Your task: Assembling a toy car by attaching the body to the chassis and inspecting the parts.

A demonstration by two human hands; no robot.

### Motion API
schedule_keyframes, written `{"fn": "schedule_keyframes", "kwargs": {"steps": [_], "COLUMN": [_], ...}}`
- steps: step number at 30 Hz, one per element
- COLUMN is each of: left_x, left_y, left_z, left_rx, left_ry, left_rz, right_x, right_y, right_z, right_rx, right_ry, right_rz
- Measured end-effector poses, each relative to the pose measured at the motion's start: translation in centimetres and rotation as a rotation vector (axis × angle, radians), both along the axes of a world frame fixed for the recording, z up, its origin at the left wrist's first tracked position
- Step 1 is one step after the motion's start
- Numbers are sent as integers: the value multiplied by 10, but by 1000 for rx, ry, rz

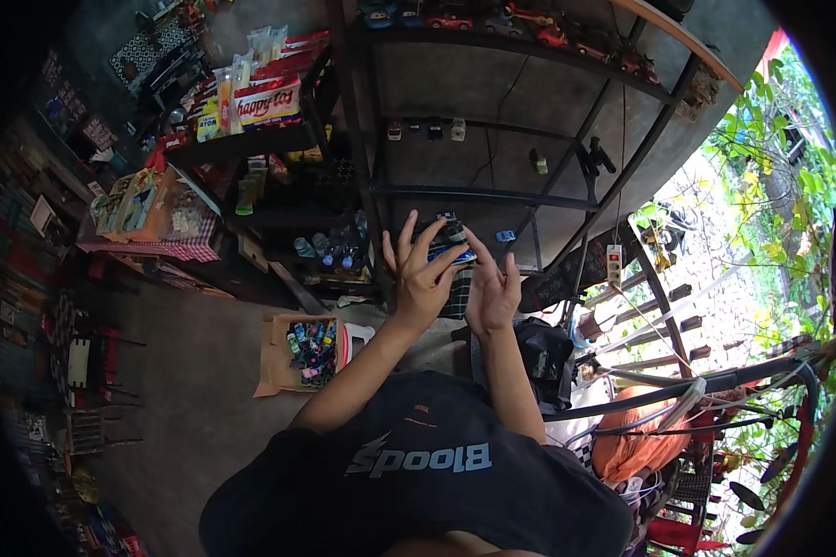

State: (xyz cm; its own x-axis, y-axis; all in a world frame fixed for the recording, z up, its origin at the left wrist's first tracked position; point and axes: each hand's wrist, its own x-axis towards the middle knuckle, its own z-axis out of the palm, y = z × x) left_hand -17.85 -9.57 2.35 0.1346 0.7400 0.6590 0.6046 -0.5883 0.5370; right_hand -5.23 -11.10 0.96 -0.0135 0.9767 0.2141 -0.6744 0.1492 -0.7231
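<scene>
In front of the dark shelf rack, my left hand point(425, 277) has its thumb and index finger closed on a small blue toy car point(449, 253), which the fingers partly cover. The other fingers of that hand are spread. My right hand point(492, 292) is beside it, palm turned inward, thumb raised and index finger stretched toward the car; whether it touches is hard to tell. Just beyond the fingertips is a dark toy car point(450, 228). A light-blue toy car point(504, 236) sits on the rack to the right of it.
More toy cars point(450, 21) line the rack's top shelf, and several small ones point(435, 130) stand on the middle shelf. An open cardboard box point(271, 357) of toy cars is on the floor at left. Snack packs point(267, 100) fill a stand; a power strip point(614, 266) hangs at right.
</scene>
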Motion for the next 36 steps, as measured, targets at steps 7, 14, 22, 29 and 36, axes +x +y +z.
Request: {"fn": "schedule_keyframes", "kwargs": {"steps": [7, 14, 22, 29, 36], "left_x": [-8, -3, -17, -37, -69], "left_y": [6, 10, 19, 18, 15], "left_z": [-4, -10, -12, -14, -14], "left_rx": [-48, -85, -38, -729, -878], "left_ry": [-71, -103, -263, -910, -1169], "left_rz": [-112, -219, -11, -318, -615], "right_x": [-8, -19, -37, -62, -78], "right_y": [-11, -11, -22, -14, -1], "right_z": [13, -19, 16, 17, 22], "right_rx": [-70, -267, -89, 248, 94], "right_ry": [67, 195, -369, -1084, -943], "right_rz": [-79, -144, -244, -453, -369]}}
